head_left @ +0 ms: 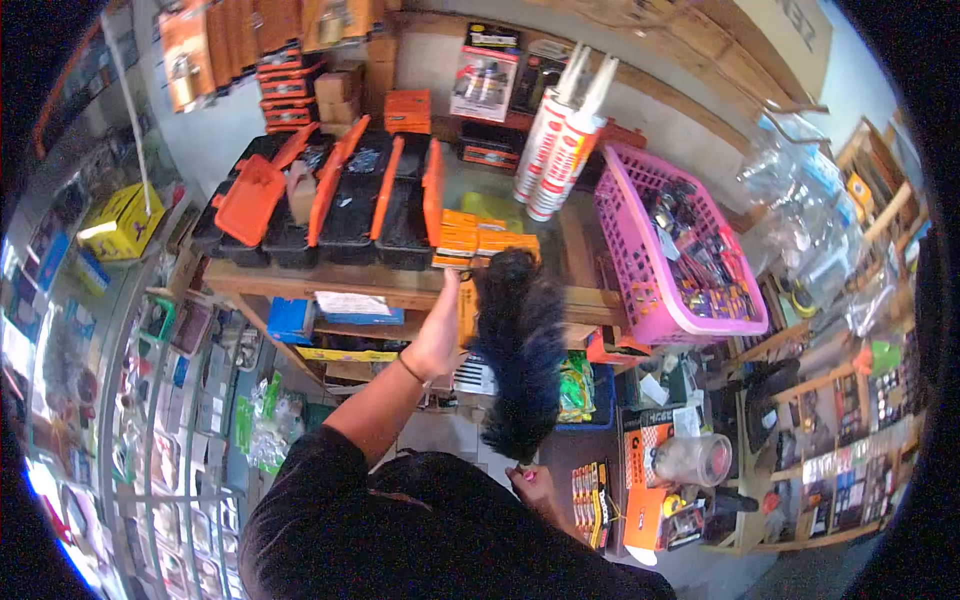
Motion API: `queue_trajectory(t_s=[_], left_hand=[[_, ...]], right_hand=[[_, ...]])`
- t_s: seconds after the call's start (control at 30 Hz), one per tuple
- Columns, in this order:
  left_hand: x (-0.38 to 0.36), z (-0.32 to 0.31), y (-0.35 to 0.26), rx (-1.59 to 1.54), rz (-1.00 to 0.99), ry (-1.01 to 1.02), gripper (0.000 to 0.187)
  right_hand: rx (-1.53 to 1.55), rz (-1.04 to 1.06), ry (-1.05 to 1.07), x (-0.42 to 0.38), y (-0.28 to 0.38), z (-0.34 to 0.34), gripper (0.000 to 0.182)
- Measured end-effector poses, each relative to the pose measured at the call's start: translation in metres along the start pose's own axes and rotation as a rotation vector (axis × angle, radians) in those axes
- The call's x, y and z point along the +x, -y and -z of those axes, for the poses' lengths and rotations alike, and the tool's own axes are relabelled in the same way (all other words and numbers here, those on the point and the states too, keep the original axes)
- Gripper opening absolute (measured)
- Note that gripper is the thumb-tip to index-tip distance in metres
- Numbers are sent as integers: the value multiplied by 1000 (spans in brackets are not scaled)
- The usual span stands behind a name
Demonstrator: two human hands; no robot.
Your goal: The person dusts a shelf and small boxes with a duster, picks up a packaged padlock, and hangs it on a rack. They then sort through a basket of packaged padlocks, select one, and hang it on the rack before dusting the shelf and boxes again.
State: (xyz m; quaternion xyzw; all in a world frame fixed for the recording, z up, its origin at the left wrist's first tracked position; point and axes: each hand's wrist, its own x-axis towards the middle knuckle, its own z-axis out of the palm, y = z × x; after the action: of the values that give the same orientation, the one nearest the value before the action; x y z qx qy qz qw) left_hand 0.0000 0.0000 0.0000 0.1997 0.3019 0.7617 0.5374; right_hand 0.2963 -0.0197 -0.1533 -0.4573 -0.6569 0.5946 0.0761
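A dark fluffy duster (520,350) runs up from my right hand (535,487), which is closed round its pink handle end. The duster's top lies against a stack of small orange boxes (470,238) at the shelf's front edge. My left hand (440,335) is raised at that edge, just left of the duster, beside an orange-yellow box (468,308). Its fingertips are partly hidden, so its grip cannot be made out. Black bins with orange lids (350,215) stand left of the small boxes.
Two white sealant tubes (562,150) stand behind the duster. A pink basket (690,325) full of small packets sits to the right on the wooden shelf (380,297). Glass display shelves line the left side. A clear jar (690,460) and orange boxes are at lower right.
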Motion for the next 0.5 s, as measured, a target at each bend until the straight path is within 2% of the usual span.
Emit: queue_trajectory(t_s=[0.07,0.1,0.17,0.2,0.23,0.3,0.37,0.4,0.43,0.5], left_hand=[[13,-3,-1,-484,312,411,82],[41,-33,13,-468,314,437,82],[58,-52,16,-283,256,562,72],[71,-68,23,-100,103,318,68],[84,-67,28,-175,207,409,66],[107,-68,43,-283,386,439,67],[142,-59,56,-316,418,1031,66],[140,-59,56,-313,455,927,66],[140,-56,61,-305,457,932,66],[141,-52,68,-637,478,777,68]], right_hand=[[-74,171,-113,-11,14,-16,35],[-67,192,-133,5,4,19,35],[117,101,-162,14,-20,25,34],[270,37,-140,15,-11,28,33],[357,3,-134,16,-4,29,32],[167,67,-131,26,-15,29,31],[153,114,-141,37,-25,33,30],[125,158,-147,41,-26,37,29],[130,165,-151,45,-27,39,29],[491,72,-160,52,-31,40,30]])
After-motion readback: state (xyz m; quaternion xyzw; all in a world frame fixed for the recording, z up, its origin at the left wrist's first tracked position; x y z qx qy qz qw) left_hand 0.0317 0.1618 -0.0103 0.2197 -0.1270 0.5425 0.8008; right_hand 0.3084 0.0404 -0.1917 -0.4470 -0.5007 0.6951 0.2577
